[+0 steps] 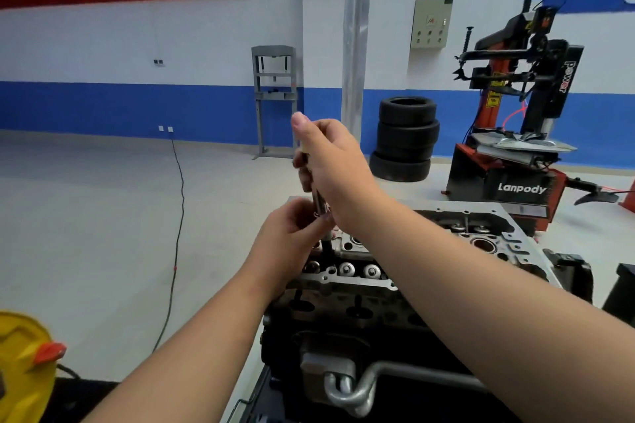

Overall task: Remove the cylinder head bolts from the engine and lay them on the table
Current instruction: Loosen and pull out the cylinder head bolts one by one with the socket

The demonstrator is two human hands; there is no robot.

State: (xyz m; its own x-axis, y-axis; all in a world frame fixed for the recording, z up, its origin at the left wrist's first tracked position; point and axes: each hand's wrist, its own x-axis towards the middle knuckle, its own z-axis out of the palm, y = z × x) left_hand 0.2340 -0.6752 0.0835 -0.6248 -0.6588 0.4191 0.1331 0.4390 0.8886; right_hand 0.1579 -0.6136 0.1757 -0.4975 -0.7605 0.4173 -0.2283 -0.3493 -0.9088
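Gripping upright tool (319, 203): right hand (331, 165) high, left hand (292, 233) low.

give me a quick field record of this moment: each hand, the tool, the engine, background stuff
right hand: right hand grips the upper part of a long upright tool
left hand: left hand holds the tool's lower shaft near the head
tool: tool stands roughly vertical, its tip down in the cylinder head; bolt itself hidden
engine: cylinder head exposed, on the engine
background: stacked tyres, tyre changer, grey press frame
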